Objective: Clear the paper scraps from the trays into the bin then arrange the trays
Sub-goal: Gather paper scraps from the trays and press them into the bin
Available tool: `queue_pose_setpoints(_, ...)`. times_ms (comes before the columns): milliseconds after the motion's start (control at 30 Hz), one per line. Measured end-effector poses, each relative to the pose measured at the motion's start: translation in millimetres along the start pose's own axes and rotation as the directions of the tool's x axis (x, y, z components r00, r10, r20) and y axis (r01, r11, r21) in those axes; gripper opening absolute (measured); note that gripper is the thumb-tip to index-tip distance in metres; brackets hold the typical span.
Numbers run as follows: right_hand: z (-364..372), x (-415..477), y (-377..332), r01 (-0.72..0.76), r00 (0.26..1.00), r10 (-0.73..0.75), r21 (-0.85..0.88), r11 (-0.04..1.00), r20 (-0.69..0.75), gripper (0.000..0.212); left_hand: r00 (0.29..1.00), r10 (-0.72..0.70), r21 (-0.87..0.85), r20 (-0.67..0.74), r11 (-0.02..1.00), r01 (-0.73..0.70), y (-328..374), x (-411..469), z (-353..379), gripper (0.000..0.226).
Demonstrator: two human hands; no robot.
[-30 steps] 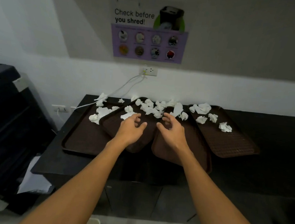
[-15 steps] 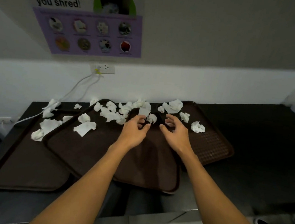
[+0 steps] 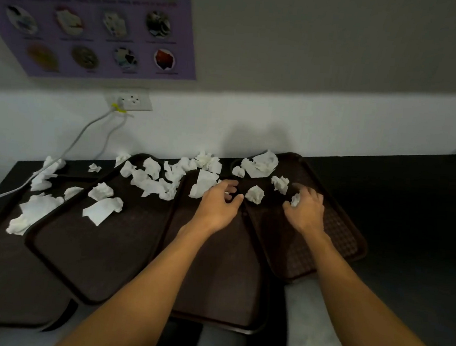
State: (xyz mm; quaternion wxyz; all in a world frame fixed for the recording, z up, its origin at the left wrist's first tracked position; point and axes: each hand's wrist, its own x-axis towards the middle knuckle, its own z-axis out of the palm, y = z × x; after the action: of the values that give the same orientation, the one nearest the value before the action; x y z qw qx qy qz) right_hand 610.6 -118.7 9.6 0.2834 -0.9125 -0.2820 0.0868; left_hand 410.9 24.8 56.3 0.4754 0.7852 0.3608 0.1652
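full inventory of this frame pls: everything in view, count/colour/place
trays: four, dark brown, overlapping side by side on the counter
paper scraps: many, too many to count exactly, white, crumpled, mostly along the trays' far ends, a few on the counter at left
counter: one, black, against the wall
poster: one, purple with round pictures, wall upper left
outlet: one, white, wall below the poster
cables: two, pale, running from the outlet down to the left
left hand: fingers curled over the third tray from the left, beside a scrap; grip unclear
right hand: over the rightmost tray, pinches one of the paper scraps
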Motion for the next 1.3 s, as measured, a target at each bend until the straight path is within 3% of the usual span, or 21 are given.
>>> queue_pose_setpoints(233,15,43,43,-0.026,0.983,0.062,-0.201,0.979,0.175,0.070,1.000,-0.019,0.017,0.014,1.000,0.018,-8,19,11,0.041)
queue_pose_setpoints(400,36,46,64,0.065,0.985,-0.031,-0.200,0.978,0.170,0.040,0.999,-0.017,0.034,0.032,0.999,0.016,-9,32,19,0.040)
queue_pose_setpoints(533,32,33,55,0.078,0.993,-0.074,-0.040,0.996,0.095,0.024,0.998,-0.002,0.081,0.068,0.997,-0.003,-11,47,32,0.044)
queue_pose_setpoints(667,15,16,32,0.083,0.997,-0.083,0.120,0.989,0.001,0.020,0.988,0.053,0.243,0.144,0.966,-0.087,-9,65,48,0.058)
queue_pose_setpoints(800,7,7,18,0.027,1.000,-0.025,0.266,0.964,-0.012,0.019,0.948,0.048,0.513,0.316,0.832,-0.213,-5,83,60,0.075)
queue_pose_setpoints(867,3,3,15,0.013,1.000,-0.006,0.321,0.947,-0.023,0.019,0.928,-0.001,0.612,0.373,0.752,-0.246,-3,90,65,0.070)
queue_pose_setpoints(967,-1,1,14,-0.005,1.000,0.016,0.357,0.934,-0.026,0.018,0.930,0.009,0.669,0.367,0.693,-0.271,-2,95,71,0.027)
queue_pose_setpoints(1033,-3,2,15,-0.017,0.999,0.031,0.368,0.930,-0.032,0.019,0.940,0.017,0.711,0.341,0.649,-0.270,-3,94,74,0.020)
queue_pose_setpoints(1167,-6,0,16,-0.025,0.998,0.048,0.394,0.919,-0.048,0.019,0.961,0.102,0.616,0.257,0.749,-0.244,-14,94,77,0.004)
queue_pose_setpoints(1233,-6,-1,17,-0.037,0.996,0.065,0.406,0.913,-0.055,0.018,0.962,0.137,0.537,0.238,0.806,-0.248,-19,94,78,0.018)
queue_pose_setpoints(1300,-6,-2,17,-0.062,0.994,0.094,0.426,0.903,-0.055,0.017,0.964,0.153,0.486,0.218,0.839,-0.243,-19,93,77,0.018)
